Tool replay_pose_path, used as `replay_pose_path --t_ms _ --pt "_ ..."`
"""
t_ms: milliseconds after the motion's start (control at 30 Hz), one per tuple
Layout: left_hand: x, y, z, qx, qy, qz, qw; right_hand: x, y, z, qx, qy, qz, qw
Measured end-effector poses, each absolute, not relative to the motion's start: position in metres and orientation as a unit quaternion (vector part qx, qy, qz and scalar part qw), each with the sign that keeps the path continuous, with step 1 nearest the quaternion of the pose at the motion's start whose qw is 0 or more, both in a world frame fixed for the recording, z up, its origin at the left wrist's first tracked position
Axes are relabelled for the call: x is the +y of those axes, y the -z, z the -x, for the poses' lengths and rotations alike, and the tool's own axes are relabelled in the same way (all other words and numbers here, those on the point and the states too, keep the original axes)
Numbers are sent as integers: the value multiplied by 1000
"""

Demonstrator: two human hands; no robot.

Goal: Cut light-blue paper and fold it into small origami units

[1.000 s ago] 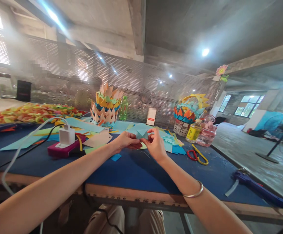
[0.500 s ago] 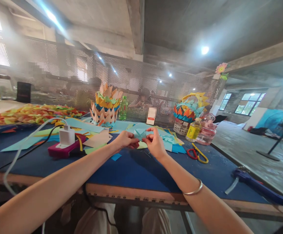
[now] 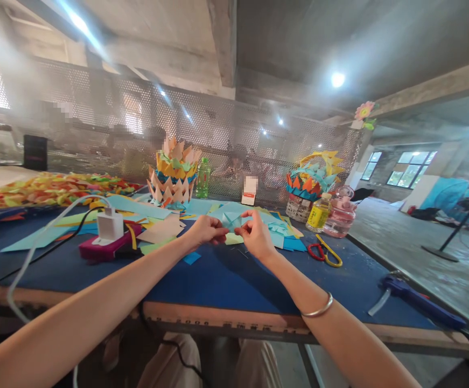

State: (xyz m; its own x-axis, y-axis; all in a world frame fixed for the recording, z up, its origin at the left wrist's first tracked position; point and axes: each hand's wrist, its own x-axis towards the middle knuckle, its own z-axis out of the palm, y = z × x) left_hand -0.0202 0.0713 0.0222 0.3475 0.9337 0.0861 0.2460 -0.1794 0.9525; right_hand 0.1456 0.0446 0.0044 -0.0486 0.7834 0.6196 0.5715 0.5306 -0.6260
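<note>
Between my two hands, just above the table, is a small piece of light blue paper (image 3: 231,221) with crossing crease lines. My left hand (image 3: 209,230) pinches its left edge between thumb and fingers. On the other side my right hand (image 3: 255,233) grips the right edge in the same way, thumb below and index finger on top. Behind and beneath the hands lie several sheets of coloured paper (image 3: 165,228), mostly light blue, peach and green. A small bright blue paper piece (image 3: 192,258) rests on the table near my left wrist.
Red-and-yellow scissors (image 3: 326,252) and a blue glue gun (image 3: 420,302) lie at right. Behind stand two folded-paper baskets (image 3: 171,191), a yellow bottle (image 3: 319,213) and a pink bottle (image 3: 340,218). A magenta power strip (image 3: 109,247) with a white charger and cables sits left, before a colourful paper heap (image 3: 56,189).
Both hands keep their hold on the light blue paper and have barely moved. The whole view has shifted slightly, so things on the right appear a little further left.
</note>
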Motion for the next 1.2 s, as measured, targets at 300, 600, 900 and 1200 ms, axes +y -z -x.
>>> replay_pose_path --t_ms 300,600,900,1200 --pt "75 -20 22 424 -384 -682 455 50 1 -150 -709 -87 473 516" --pt "81 -15 22 417 -377 -694 449 49 0 -149 -707 -84 481 512" --pt "81 -16 22 424 -381 -693 441 51 1 -149 -704 -95 470 523" --pt "78 -19 22 417 -394 -675 464 51 2 -150 -712 -88 464 520"
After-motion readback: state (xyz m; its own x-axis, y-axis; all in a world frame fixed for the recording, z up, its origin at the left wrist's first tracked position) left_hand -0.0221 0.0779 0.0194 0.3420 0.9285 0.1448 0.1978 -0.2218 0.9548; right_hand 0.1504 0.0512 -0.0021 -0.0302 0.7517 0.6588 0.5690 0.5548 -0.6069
